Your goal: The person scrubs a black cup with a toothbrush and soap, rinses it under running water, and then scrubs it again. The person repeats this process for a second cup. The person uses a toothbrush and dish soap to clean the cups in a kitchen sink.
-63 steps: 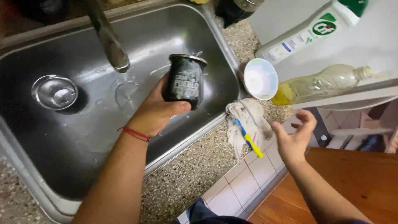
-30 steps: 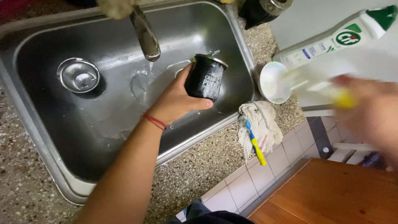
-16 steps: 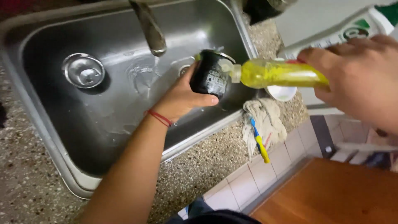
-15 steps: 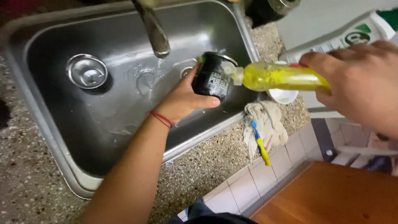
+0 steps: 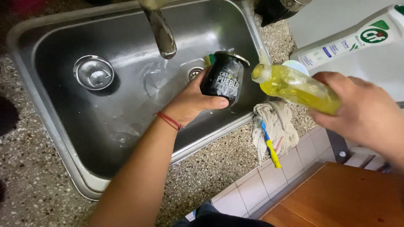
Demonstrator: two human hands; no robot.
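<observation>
Over sink (image 5: 50, 126): left hand (image 5: 191, 103) grips cup (image 5: 223, 80); right hand (image 5: 362, 109) clasps bottle (image 5: 294, 86), long axis tipped, nozzle just right of cup rim

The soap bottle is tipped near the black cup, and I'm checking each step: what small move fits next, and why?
Probably a gentle squeeze. The right hand holds the yellow soap bottle tilted, nozzle beside the rim of the black cup, which the left hand holds over the sink.
</observation>
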